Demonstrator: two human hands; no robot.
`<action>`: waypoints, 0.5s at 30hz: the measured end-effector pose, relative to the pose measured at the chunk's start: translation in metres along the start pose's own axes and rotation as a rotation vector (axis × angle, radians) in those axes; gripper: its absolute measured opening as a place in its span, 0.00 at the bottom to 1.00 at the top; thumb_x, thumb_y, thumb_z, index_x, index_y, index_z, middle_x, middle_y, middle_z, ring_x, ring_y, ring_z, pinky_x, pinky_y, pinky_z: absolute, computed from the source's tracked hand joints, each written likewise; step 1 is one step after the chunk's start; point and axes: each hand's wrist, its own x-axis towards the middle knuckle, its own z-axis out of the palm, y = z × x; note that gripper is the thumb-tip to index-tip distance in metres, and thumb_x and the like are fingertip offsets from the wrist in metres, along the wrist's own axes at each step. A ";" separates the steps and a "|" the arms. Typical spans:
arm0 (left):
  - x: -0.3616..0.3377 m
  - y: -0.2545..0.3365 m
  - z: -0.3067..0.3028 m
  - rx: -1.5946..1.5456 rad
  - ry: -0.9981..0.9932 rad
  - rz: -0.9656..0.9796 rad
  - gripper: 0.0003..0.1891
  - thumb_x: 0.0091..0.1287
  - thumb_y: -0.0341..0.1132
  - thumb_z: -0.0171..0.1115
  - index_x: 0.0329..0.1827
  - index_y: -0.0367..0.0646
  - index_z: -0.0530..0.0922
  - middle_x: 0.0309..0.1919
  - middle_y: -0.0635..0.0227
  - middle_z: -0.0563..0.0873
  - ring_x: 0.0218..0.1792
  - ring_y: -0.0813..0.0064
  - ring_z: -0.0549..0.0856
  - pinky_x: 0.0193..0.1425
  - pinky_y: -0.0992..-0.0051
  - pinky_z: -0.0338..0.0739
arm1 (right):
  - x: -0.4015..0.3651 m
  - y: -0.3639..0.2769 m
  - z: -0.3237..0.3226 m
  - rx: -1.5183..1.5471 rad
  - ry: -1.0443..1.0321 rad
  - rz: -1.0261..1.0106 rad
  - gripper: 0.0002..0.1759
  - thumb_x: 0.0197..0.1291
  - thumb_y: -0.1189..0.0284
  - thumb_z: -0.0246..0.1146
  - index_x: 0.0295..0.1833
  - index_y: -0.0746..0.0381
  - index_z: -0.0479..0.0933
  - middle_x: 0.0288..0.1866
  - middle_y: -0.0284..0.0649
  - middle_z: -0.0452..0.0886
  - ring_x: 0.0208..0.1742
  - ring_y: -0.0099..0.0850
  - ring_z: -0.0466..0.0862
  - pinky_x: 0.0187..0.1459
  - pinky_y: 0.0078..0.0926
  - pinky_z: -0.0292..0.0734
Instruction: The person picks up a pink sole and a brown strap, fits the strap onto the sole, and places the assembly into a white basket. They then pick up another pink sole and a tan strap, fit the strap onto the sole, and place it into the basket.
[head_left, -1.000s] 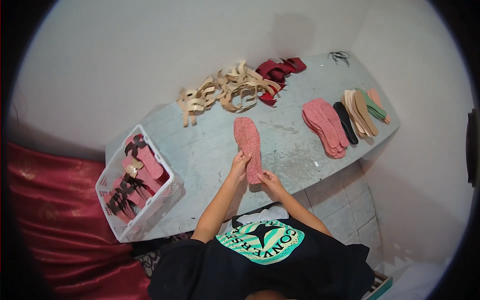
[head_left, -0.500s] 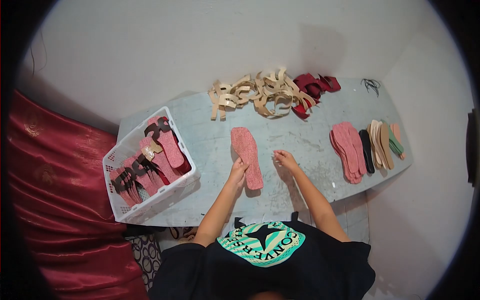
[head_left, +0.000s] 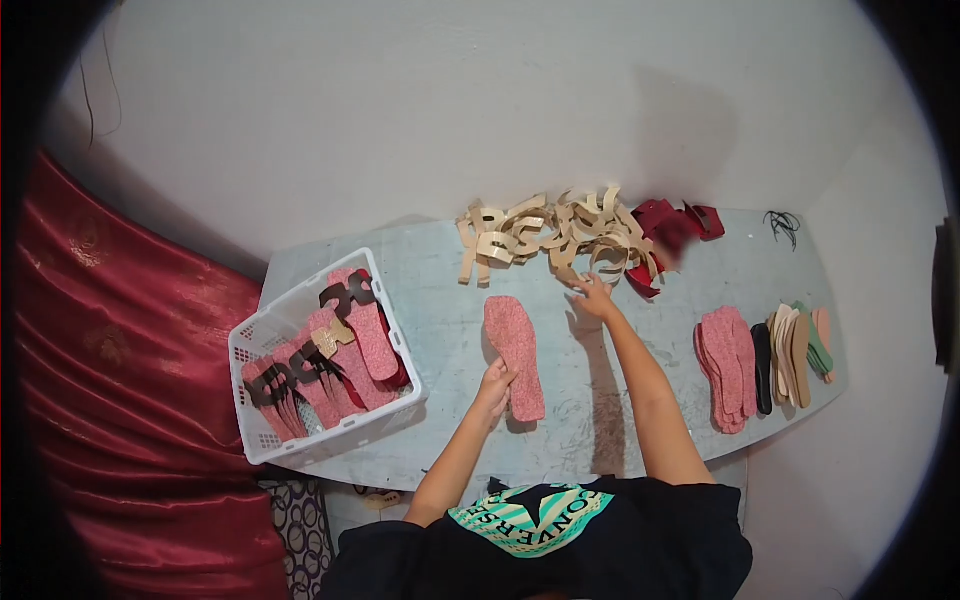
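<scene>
A pink speckled insole [head_left: 517, 345] is gripped along its left edge by my left hand [head_left: 495, 388], its wide end pointing toward the wall. My right hand [head_left: 596, 297] reaches out to the front edge of a heap of gold sandal straps [head_left: 525, 228], fingers apart, fingertips right at the lowest straps. Dark red straps [head_left: 672, 226] lie against the heap's right side, one of them low beside the gold ones.
At the left stands a white plastic basket [head_left: 412, 398] with pink insoles and dark straps inside. Stacked pink insoles [head_left: 727, 365], a black sole [head_left: 762, 368] and beige soles [head_left: 790, 350] lie at the right. Black cord [head_left: 783, 228] sits at the back right corner; a red curtain [head_left: 140, 400] hangs left.
My right hand has moved from beside the insole up to the gold straps. My left hand still holds the insole. The whole view has shifted, with the table lower in it.
</scene>
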 end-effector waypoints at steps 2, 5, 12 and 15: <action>0.002 0.002 0.001 0.003 -0.025 0.039 0.19 0.65 0.23 0.49 0.60 0.37 0.64 0.51 0.64 0.78 0.51 0.72 0.78 0.56 0.73 0.73 | 0.010 0.002 0.002 -0.048 0.015 0.063 0.24 0.49 0.59 0.62 0.56 0.43 0.74 0.65 0.53 0.61 0.67 0.46 0.58 0.62 0.45 0.45; -0.002 0.005 0.001 -0.020 0.009 -0.017 0.19 0.65 0.23 0.50 0.60 0.36 0.65 0.51 0.64 0.78 0.50 0.73 0.79 0.55 0.74 0.73 | 0.015 0.000 -0.001 -0.003 -0.009 0.063 0.23 0.52 0.61 0.60 0.56 0.52 0.74 0.60 0.45 0.68 0.63 0.39 0.64 0.61 0.40 0.48; -0.011 0.011 0.002 0.007 -0.114 -0.077 0.19 0.65 0.25 0.51 0.60 0.35 0.65 0.50 0.63 0.78 0.49 0.75 0.79 0.55 0.75 0.73 | -0.016 -0.066 -0.037 0.950 0.009 0.287 0.18 0.57 0.66 0.60 0.54 0.54 0.75 0.46 0.30 0.79 0.48 0.27 0.75 0.53 0.33 0.66; -0.014 0.007 0.001 0.008 -0.138 -0.079 0.19 0.65 0.25 0.51 0.60 0.35 0.64 0.50 0.64 0.78 0.49 0.76 0.79 0.55 0.75 0.73 | -0.027 -0.068 -0.042 1.240 -0.037 0.228 0.18 0.56 0.72 0.61 0.53 0.56 0.74 0.44 0.30 0.79 0.42 0.21 0.76 0.41 0.21 0.70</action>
